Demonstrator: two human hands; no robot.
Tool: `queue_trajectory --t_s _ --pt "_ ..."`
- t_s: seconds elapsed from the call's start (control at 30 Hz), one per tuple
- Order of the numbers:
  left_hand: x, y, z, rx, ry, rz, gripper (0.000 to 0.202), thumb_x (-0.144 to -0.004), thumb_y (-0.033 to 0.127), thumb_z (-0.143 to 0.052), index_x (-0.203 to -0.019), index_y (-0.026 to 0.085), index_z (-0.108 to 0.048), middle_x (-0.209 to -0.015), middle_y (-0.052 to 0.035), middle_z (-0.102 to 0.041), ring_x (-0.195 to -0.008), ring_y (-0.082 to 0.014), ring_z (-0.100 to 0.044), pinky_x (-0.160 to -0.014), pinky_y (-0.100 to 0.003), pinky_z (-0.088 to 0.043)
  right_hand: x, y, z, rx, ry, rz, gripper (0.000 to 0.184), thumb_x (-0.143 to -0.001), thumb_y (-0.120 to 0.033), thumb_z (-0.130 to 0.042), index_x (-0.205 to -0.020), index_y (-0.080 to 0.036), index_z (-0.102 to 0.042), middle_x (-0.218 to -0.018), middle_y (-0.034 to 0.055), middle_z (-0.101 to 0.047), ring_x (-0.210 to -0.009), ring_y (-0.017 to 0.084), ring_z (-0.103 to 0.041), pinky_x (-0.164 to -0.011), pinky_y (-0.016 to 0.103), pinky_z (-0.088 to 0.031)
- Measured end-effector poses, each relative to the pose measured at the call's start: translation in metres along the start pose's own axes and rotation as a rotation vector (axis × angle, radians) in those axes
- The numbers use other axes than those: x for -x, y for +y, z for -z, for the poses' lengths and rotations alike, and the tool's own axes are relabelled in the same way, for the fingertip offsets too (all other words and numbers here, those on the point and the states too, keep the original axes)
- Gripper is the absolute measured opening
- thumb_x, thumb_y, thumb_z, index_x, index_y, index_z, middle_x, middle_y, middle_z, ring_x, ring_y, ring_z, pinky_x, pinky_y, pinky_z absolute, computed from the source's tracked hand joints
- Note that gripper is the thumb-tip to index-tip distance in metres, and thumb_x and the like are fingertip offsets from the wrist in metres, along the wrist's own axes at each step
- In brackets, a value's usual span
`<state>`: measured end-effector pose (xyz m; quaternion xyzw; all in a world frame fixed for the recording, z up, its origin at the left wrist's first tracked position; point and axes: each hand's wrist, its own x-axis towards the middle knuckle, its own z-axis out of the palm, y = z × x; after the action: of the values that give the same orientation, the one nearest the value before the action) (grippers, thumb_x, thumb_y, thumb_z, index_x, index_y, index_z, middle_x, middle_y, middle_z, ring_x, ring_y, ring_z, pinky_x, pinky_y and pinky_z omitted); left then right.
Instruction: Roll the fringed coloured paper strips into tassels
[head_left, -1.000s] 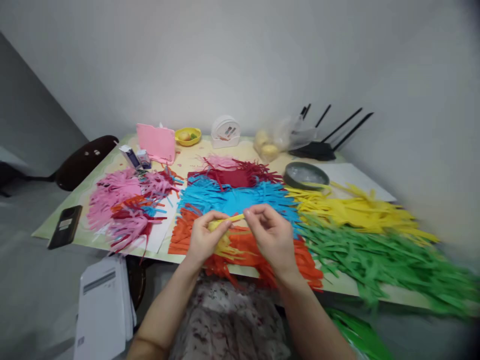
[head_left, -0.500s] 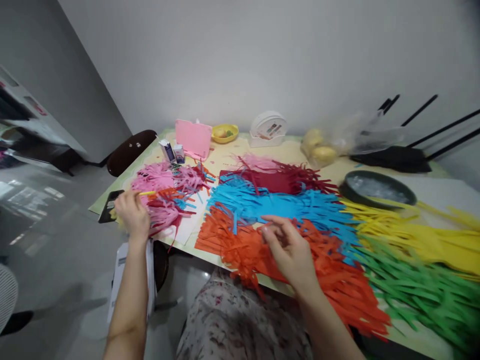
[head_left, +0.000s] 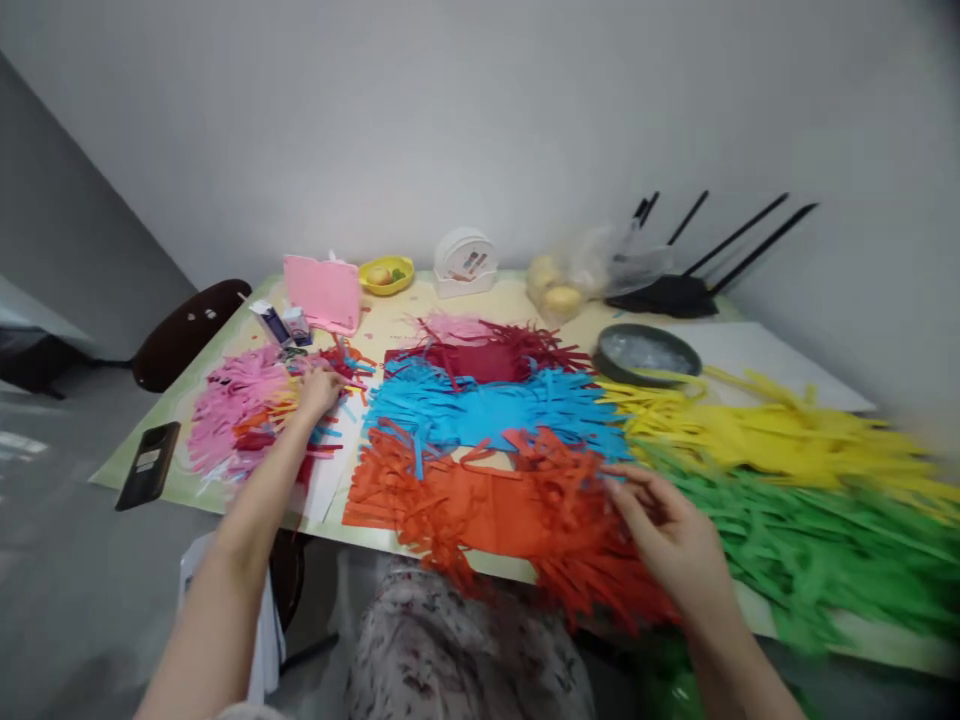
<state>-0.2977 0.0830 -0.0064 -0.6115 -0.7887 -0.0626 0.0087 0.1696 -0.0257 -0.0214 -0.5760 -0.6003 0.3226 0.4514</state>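
My left hand reaches over the right side of a pile of mixed paper strips, pink, orange, red, blue and yellow. Its fingers are partly lost among the strips, so any grip is unclear. Above the right part of the orange fringed paper is my right hand. Its thumb and forefinger stand slightly apart, the other fingers curled, and I see nothing clearly held. Behind the orange paper lie blue fringed paper and dark red fringed paper.
Yellow fringed paper and green fringed paper spread at the right. A dark bowl, a yellow dish, a pink stand-up panel and small boxes stand farther back. A phone lies at the left edge.
My view has turned to the right. My left hand has moved from the near left side of the strip pile to its right side. My right hand has shifted right over the orange paper.
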Motion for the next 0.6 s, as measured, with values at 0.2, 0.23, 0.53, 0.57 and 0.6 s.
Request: queue_trajectory --t_s 0.2,0.23,0.53,0.57,0.6 --pt "-0.016 0.049 0.05 -0.047 0.178 -0.154 0.021 -0.08 0.031 -0.054 -0.086 0.017 -0.068 -0.115 -0.0213 -0.061 -0.118 -0.0462 -0.046 -0.093 -0.072 -0.033 -0.056 0.057 0.134 0.547 0.269 -0.103 0.037 -0.091 -0.046 -0.044 -0.091 -0.016 -0.066 -0.075 0.0097 -0.072 -0.061 0.021 -0.064 -0.059 0.033 -0.051" --pt "-0.021 0.071 0.056 -0.067 0.274 -0.212 0.025 -0.081 0.036 -0.051 -0.085 0.018 -0.068 -0.115 -0.0203 -0.062 -0.116 -0.0467 -0.048 -0.091 -0.073 -0.034 -0.069 0.064 0.157 0.6 0.314 -0.124 0.037 -0.092 -0.041 -0.041 -0.096 -0.015 -0.066 -0.085 0.0131 -0.074 -0.072 0.023 -0.067 -0.067 0.035 -0.052" --pt "0.051 0.42 0.03 0.375 -0.242 -1.044 0.027 -0.091 0.027 -0.047 -0.099 0.018 -0.071 -0.105 -0.0101 -0.072 -0.1 -0.0233 -0.064 -0.092 -0.033 -0.048 -0.15 0.132 0.211 0.814 -0.116 -0.174 0.022 -0.093 -0.027 -0.059 -0.111 -0.015 -0.065 -0.117 0.0101 -0.066 -0.105 0.021 -0.064 -0.094 0.04 -0.05" --pt "0.061 0.454 0.017 0.371 -0.284 -1.07 0.026 -0.092 0.025 -0.048 -0.102 0.019 -0.071 -0.107 -0.0085 -0.072 -0.101 -0.0217 -0.064 -0.093 -0.032 -0.048 -0.153 0.137 0.21 0.825 -0.152 -0.177 0.026 -0.093 -0.03 -0.059 -0.115 -0.016 -0.063 -0.12 0.0097 -0.064 -0.105 0.021 -0.063 -0.093 0.043 -0.051" --pt "0.069 0.484 0.004 0.362 -0.307 -1.082 0.025 -0.092 0.023 -0.049 -0.103 0.019 -0.071 -0.108 -0.0075 -0.072 -0.102 -0.0201 -0.064 -0.094 -0.03 -0.048 -0.155 0.142 0.211 0.834 -0.182 -0.18 0.029 -0.094 -0.033 -0.059 -0.118 -0.016 -0.061 -0.122 0.0093 -0.062 -0.106 0.021 -0.062 -0.091 0.044 -0.052"
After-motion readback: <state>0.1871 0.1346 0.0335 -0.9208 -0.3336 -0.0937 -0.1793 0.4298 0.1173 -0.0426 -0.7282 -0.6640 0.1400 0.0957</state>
